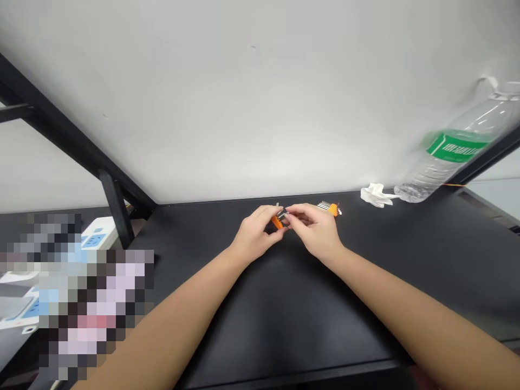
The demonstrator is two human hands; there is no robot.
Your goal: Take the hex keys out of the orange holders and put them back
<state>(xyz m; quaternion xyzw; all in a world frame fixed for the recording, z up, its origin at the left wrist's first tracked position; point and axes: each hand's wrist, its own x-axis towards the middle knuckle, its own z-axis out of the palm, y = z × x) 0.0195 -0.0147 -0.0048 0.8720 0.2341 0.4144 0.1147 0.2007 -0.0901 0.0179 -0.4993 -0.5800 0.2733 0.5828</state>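
My left hand (255, 232) is closed round a small orange piece (277, 222), which shows between thumb and fingers. My right hand (317, 232) meets it from the other side, its thumb and fingertips pinching a small dark, metallic part (283, 214) at the orange piece. Fingers cover much of both, so their exact kind cannot be made out. Just behind my right hand, an orange holder with several thin silver rods (333, 209) lies on the black table (244, 325).
A crumpled white tissue (377, 195) lies near the wall. Beside it a large clear plastic bottle with a green label (459, 146) stands near a black frame bar (483, 162). On the left are another black bar (81, 135), a white-and-blue box (97, 234) and a blurred-out area.
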